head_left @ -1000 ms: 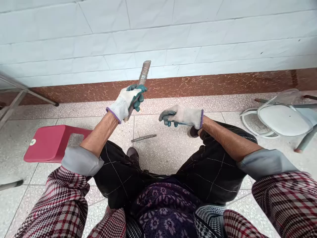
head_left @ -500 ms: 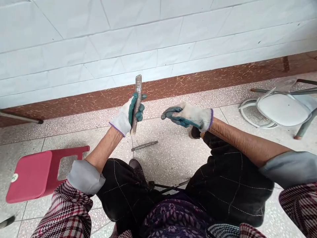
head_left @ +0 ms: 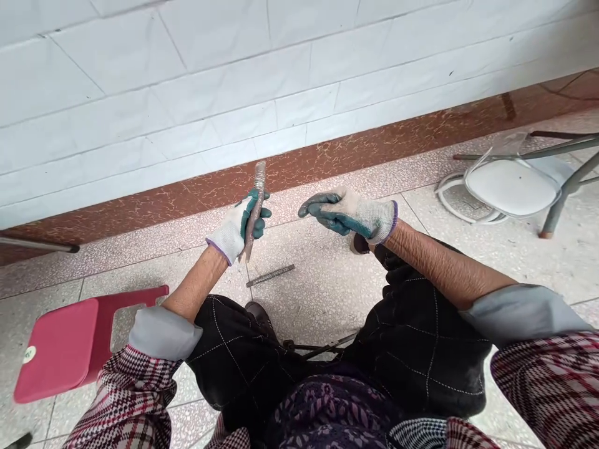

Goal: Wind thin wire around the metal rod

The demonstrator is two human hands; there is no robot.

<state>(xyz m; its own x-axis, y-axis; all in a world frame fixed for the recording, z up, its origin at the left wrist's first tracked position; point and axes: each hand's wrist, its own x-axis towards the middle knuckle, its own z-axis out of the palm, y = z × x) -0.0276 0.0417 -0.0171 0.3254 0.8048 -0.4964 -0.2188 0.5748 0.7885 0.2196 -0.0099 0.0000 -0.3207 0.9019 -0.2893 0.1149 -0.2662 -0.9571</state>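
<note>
My left hand (head_left: 234,227), in a white glove with a green coated palm, is closed around a brown stick (head_left: 255,218). The stick stands nearly upright, and turns of thin shiny wire circle its upper part. My right hand (head_left: 353,215), gloved alike, is held apart to the right. Its thumb and fingers are pressed together and point toward the stick; whatever they pinch is too small to make out. Below the hands, a short dark rod (head_left: 270,275) with a ridged or wire-wound surface lies on the floor between my feet.
A red plastic stool (head_left: 60,349) lies at the left. On the right is a metal-legged chair (head_left: 550,215) by a round white seat-like piece (head_left: 512,187). A white tiled wall (head_left: 210,75) with a brown base strip (head_left: 374,149) runs across ahead. Speckled tiles (head_left: 318,299) cover the floor.
The view has shifted slightly. The stick sits a little lower in the picture, still in my left hand. My right hand has moved slightly left in the picture, its fingers still pressed together.
</note>
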